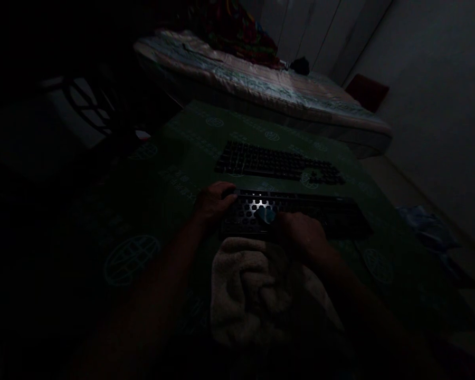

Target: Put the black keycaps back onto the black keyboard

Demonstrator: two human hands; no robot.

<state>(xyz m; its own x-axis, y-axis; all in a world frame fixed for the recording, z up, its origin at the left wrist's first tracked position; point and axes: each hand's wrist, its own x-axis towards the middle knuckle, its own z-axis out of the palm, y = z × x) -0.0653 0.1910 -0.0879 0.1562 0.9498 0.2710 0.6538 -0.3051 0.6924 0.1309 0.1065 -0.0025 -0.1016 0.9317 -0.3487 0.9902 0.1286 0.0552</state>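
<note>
The room is very dark. A black keyboard frame (296, 211) with empty key holes lies on a green printed cloth (170, 174). My left hand (212, 201) grips its left end with curled fingers. My right hand (303, 232) is closed on a small pale bluish thing (266, 215), pressed against the frame's middle. I cannot make out what it is. A beige towel (253, 287) lies bunched between my forearms, just in front of the frame. Behind the frame lies a set of black keycaps (277, 161) laid out in keyboard rows.
A mattress (261, 84) with a pale sheet and a colourful bundle (241, 31) runs along the back. A red cushion (367, 91) leans by the wall. A dark chair-like frame (89, 108) stands at the left. Bluish cloth (427, 227) lies on the floor at right.
</note>
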